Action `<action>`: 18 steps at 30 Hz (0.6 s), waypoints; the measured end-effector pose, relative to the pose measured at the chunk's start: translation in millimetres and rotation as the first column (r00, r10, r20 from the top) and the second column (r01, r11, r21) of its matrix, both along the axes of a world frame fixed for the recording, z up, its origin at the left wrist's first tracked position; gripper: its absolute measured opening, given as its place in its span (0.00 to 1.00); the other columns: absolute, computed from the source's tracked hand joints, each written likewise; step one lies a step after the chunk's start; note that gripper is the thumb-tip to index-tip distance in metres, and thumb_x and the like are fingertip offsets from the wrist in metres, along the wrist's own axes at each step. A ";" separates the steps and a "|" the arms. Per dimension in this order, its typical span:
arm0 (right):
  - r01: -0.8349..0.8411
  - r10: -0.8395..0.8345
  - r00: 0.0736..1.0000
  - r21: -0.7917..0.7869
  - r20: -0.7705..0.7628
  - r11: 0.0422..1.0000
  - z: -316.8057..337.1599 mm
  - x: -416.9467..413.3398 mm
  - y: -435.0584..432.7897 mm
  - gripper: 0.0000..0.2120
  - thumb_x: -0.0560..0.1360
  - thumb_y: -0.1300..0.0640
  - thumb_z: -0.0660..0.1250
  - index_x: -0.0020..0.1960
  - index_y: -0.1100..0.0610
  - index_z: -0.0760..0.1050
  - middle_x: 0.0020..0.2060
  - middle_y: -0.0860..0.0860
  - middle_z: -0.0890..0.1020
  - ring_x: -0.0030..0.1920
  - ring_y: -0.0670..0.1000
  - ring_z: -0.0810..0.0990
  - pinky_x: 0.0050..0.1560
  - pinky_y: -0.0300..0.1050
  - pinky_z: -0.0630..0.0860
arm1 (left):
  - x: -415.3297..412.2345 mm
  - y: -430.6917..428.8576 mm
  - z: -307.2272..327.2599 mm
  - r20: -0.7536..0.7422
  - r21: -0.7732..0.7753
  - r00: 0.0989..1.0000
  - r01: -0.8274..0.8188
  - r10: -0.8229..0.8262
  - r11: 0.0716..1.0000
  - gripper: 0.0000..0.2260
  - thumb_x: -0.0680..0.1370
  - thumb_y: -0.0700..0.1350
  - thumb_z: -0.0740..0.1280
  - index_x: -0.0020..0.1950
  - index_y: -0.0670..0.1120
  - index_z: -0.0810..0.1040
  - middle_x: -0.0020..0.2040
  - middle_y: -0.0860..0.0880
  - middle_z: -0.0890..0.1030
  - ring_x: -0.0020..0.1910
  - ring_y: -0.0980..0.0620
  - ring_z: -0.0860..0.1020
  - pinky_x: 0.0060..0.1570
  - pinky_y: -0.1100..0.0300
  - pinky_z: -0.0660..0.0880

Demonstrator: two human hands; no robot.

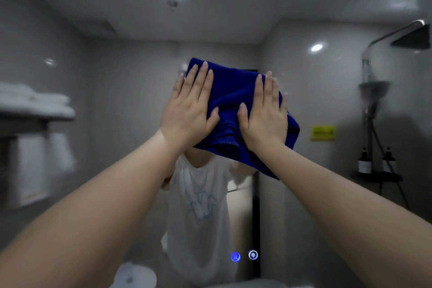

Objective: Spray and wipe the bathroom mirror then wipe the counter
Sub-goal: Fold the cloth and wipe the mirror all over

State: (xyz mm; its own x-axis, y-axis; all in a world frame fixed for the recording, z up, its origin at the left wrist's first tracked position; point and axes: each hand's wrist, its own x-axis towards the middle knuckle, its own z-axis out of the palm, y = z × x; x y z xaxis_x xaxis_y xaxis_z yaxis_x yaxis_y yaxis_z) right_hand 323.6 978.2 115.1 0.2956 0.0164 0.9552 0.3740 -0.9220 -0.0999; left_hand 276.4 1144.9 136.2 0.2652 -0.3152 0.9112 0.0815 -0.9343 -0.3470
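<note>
Two hands work one cloth. L to R: folded white towels show as a reflection at far left of the mirror. Left hand lies flat, fingers straight, pressing the blue cloth onto the glass at its upper-left part. Right hand presses likewise on the cloth's right side, just beside the left, thumbs near but apart. Cloth pos.: mid-mirror, lower edge hanging loose. Further right: yellow label, then reflected shower fittings. Status, est.: mirror wipe in progress; no spray bottle in view, so spray step presumably done. Share of glass already wiped: cannot tell. Counter wipe not yet begun; counter not clearly in view.
</note>
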 end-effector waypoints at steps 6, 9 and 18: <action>-0.052 0.053 0.996 -0.014 0.065 0.999 47.7 -27.1 100.3 0.33 0.78 0.43 0.43 0.79 0.58 0.44 0.78 0.55 0.47 0.78 0.54 0.46 0.76 0.54 0.42 | -30.9 95.6 37.5 0.031 -0.071 0.998 -0.061 0.063 0.996 0.35 0.76 0.58 0.42 0.77 0.39 0.48 0.78 0.41 0.49 0.77 0.45 0.48 0.74 0.53 0.42; -0.071 0.078 0.992 -0.073 0.096 0.995 67.0 -43.3 153.4 0.32 0.81 0.45 0.47 0.79 0.58 0.42 0.78 0.55 0.44 0.78 0.53 0.43 0.76 0.53 0.40 | -48.4 150.7 46.6 0.052 -0.127 0.994 -0.087 0.094 0.988 0.35 0.76 0.58 0.41 0.78 0.39 0.46 0.78 0.42 0.47 0.77 0.46 0.45 0.74 0.55 0.39; -0.129 0.142 0.985 -0.128 0.096 0.983 42.5 -88.5 299.8 0.31 0.81 0.46 0.47 0.79 0.56 0.41 0.78 0.54 0.44 0.78 0.51 0.42 0.75 0.53 0.38 | -86.8 272.3 -12.4 0.097 -0.347 0.994 -0.020 0.057 0.938 0.33 0.78 0.56 0.45 0.77 0.39 0.45 0.78 0.42 0.45 0.77 0.45 0.44 0.75 0.53 0.45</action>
State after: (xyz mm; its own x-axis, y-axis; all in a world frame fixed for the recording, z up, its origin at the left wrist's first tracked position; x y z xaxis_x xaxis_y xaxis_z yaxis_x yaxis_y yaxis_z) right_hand 235.1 1278.0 157.5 0.1816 0.1670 0.9691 0.4987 -0.8650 0.0556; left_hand 189.6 1417.2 123.9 0.1693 0.0321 0.9850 0.1380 -0.9904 0.0086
